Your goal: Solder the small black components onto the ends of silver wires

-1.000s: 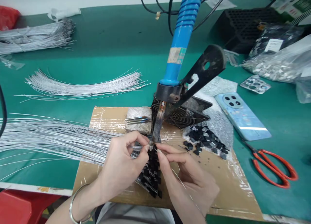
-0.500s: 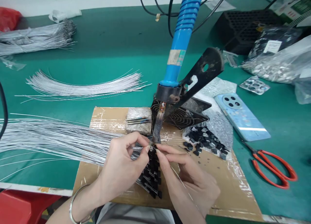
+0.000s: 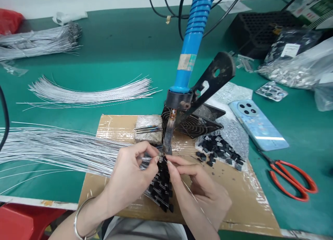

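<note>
The left hand (image 3: 131, 175), a bangle (image 3: 76, 222) on its wrist, has thumb and forefinger pinched together on a silver wire (image 3: 160, 159), whose end sits at the dark tip (image 3: 168, 137) of a soldering iron; the exact point of contact is too small to make out. The right hand (image 3: 201, 195) meets it from the right, thumb and forefinger pinching a thin strand (image 3: 202, 209) that runs back over the palm toward the wrist, its front end also close to the tip. The blue iron (image 3: 185, 71) slants down from the far side, held in a black bracket (image 3: 214, 76). Beneath and just nearer than the fingertips lie wires with black tabs (image 3: 162, 189) at their ends, on a sheet of cardboard (image 3: 244, 205). From behind the left hand a loose bundle of wires (image 3: 65, 148) stretches away to the left. Just beyond the fingers stands a pale block (image 3: 142, 138) with thin rods (image 3: 147, 129) across it, and a black fan (image 3: 194, 126) is to its right. Farther right, black chips (image 3: 221, 148) lie heaped on bubble wrap (image 3: 240, 90), then come a blue phone (image 3: 262, 129) and red-handled scissors (image 3: 293, 181). On the green table (image 3: 117, 66) a second bundle (image 3: 91, 96) curves at mid-left, a third (image 3: 39, 42) lies far left, and a black crate (image 3: 257, 31) and a bag of small pale pieces (image 3: 293, 73) occupy the far right.
</note>
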A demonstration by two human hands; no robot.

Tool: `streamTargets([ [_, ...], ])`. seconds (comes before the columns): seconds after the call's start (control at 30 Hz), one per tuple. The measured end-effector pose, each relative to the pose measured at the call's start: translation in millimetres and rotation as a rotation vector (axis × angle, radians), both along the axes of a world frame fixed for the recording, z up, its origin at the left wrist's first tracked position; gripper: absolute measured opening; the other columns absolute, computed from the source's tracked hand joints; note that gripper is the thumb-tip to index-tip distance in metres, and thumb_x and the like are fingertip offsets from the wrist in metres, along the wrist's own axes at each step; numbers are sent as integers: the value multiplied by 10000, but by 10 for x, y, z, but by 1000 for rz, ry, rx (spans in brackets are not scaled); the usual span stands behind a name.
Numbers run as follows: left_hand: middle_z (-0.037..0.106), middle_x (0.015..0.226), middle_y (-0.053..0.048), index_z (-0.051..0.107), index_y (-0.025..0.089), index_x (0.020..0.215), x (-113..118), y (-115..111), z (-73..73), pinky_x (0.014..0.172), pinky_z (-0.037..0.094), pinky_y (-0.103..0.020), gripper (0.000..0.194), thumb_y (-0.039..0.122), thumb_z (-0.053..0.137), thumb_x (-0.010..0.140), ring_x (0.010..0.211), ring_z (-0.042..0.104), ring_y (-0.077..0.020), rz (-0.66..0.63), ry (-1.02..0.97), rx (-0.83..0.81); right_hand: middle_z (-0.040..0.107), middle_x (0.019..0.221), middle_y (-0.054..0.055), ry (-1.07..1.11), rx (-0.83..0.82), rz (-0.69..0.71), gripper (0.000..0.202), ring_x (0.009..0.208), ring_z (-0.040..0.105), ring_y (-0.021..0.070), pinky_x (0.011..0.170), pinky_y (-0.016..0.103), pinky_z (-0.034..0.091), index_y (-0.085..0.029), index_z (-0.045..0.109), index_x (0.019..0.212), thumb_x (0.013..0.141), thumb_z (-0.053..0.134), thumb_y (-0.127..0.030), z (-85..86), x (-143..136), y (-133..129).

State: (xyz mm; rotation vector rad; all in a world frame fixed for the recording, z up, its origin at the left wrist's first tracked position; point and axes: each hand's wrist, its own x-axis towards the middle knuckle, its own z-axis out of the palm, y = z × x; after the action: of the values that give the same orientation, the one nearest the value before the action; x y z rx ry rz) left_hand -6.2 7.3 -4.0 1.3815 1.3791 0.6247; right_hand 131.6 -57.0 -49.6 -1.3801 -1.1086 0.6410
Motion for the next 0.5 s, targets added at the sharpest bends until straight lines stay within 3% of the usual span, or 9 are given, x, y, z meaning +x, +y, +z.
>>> streamTargets([
  [0.17,760,856,-67,665,173,750,3,7,9,720,533,-333,129,250,626,847,831,704,-219,3,8,8,838,994,38,15,-10,-26,107,894,807,181,851,255,628,-223,772,825,894,779,-142,30,-20,25],
  [0.5,766,841,-71,680,174,747,6,0,31,669,527,-311,138,248,610,841,814,702,-219,7,24,38,835,980,14,-5,27,-45,129,867,799,159,837,247,605,-229,777,836,888,779,-111,27,-28,39],
])
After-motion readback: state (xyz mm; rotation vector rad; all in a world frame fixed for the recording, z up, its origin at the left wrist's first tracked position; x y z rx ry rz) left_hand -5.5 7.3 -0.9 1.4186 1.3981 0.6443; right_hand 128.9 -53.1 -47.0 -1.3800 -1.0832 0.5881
